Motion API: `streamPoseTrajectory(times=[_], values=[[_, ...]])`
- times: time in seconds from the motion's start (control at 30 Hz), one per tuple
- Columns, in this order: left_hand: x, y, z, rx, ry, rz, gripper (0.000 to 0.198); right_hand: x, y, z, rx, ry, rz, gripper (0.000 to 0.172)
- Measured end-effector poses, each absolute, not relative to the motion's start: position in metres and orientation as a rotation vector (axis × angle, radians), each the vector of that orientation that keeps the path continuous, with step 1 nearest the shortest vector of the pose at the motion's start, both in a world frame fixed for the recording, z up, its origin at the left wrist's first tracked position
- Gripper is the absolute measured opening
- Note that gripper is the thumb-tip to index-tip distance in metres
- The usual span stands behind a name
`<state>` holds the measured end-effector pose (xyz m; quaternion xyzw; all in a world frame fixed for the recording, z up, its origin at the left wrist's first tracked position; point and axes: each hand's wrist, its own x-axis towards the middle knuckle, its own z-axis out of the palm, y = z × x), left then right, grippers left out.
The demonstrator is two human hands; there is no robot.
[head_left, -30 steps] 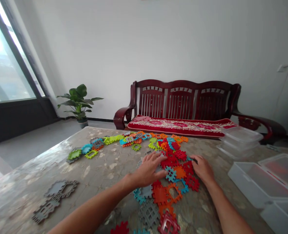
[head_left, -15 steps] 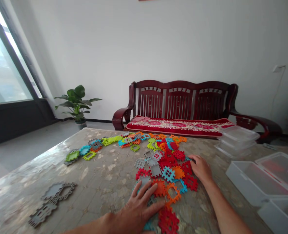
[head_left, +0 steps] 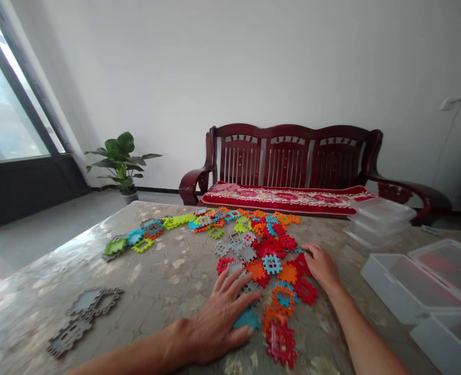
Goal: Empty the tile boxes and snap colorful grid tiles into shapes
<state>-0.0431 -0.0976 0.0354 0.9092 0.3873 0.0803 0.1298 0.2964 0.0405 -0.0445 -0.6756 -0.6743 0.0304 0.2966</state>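
My left hand point(head_left: 225, 315) lies palm down with its fingers spread over the near left side of a heap of notched plastic building tiles. A teal tile point(head_left: 248, 319) shows beside its thumb, and a grey tile point(head_left: 236, 267) by its fingertips. At the heap's right edge my right hand point(head_left: 324, 268) rests on its side, fingers loosely bent and touching red tiles point(head_left: 301, 264); nothing shows in its grasp. Between the hands lie a blue window tile point(head_left: 271, 264), orange tiles point(head_left: 256, 270) and, closest to me, a red window tile point(head_left: 281, 344).
More mixed tiles point(head_left: 179, 221) curve along the table's far side. Several joined grey tiles point(head_left: 69, 336) lie apart at the left. Clear plastic boxes point(head_left: 394, 291) and stacked clear lids point(head_left: 379, 224) stand at the right. A wooden bench point(head_left: 285, 156) is behind the table.
My left hand has slid slightly forward, and the orange and blue tiles ahead of it have shifted away from me. The teal tile by its thumb shows more. My right hand has barely moved.
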Motion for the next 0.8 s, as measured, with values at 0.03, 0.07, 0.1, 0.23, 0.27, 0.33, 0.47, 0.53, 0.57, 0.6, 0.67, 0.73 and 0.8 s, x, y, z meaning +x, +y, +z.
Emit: streamPoseTrajectory(times=[0.03, 0.07, 0.1, 0.23, 0.27, 0.33, 0.47, 0.53, 0.57, 0.6, 0.67, 0.73, 0.8], values=[[-0.052, -0.105, 0.039, 2.642, 1.057, 0.197, 0.067, 0.296, 0.041, -0.044, -1.799, -1.797, 0.079, 0.034], [-0.06, -0.113, 0.041, 2.645, 0.993, 0.161, 0.073, 0.296, 0.041, -0.044, -1.804, -1.799, 0.078, 0.034], [-0.068, -0.12, 0.041, 2.646, 0.951, 0.135, 0.077, 0.296, 0.041, -0.044, -1.811, -1.798, 0.074, 0.034], [-0.081, -0.133, 0.033, 2.595, 1.017, 0.023, 0.084, 0.294, 0.04, -0.043, -1.839, -1.784, 0.058, 0.035], [-0.08, -0.132, 0.029, 2.571, 1.096, 0.017, 0.083, 0.294, 0.04, -0.042, -1.843, -1.781, 0.06, 0.035], [-0.074, -0.128, 0.024, 2.523, 1.271, 0.031, 0.078, 0.294, 0.039, -0.041, -1.847, -1.775, 0.062, 0.035], [-0.059, -0.114, 0.02, 2.45, 1.495, 0.063, 0.067, 0.294, 0.039, -0.041, -1.832, -1.781, 0.057, 0.035], [-0.054, -0.107, 0.02, 2.436, 1.523, 0.059, 0.068, 0.295, 0.039, -0.042, -1.831, -1.784, 0.055, 0.034], [-0.052, -0.103, 0.02, 2.443, 1.517, 0.061, 0.069, 0.295, 0.04, -0.042, -1.833, -1.782, 0.054, 0.033], [-0.05, -0.099, 0.019, 2.459, 1.5, 0.07, 0.069, 0.296, 0.04, -0.043, -1.834, -1.781, 0.051, 0.033], [-0.045, -0.09, 0.018, 2.507, 1.443, 0.096, 0.068, 0.296, 0.041, -0.044, -1.838, -1.779, 0.05, 0.033], [-0.037, -0.079, 0.016, 2.545, 1.389, 0.112, 0.069, 0.297, 0.042, -0.045, -1.846, -1.776, 0.06, 0.033], [-0.028, -0.067, 0.014, 2.565, 1.337, 0.118, 0.075, 0.298, 0.043, -0.045, -1.852, -1.764, 0.084, 0.033]])
